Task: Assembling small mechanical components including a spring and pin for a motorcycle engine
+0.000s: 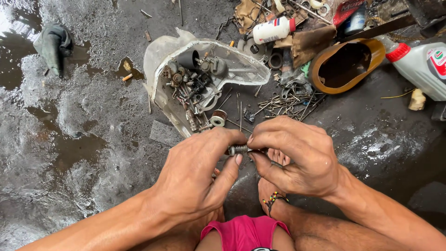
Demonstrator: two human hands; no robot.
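Note:
My left hand (197, 174) and my right hand (297, 155) meet at the middle of the view over a wet, oily floor. Between the fingertips of both sits a small coiled metal spring (238, 149) on a thin metal rod. The left thumb and fingers pinch the spring end. Closed around the rod's other end are the fingers of my right hand, and most of the rod is hidden there. Below the hands I see my bare foot with a beaded anklet (273, 200) and pink shorts (244, 232).
A cut white plastic tray (251, 67) full of small engine parts lies just beyond the hands, with loose thin rods (290, 102) beside it. Farther back are a white bottle (274, 30), an orange-rimmed dish (378, 58), a red-capped grey jug (425, 65) and a dark rag (53, 44).

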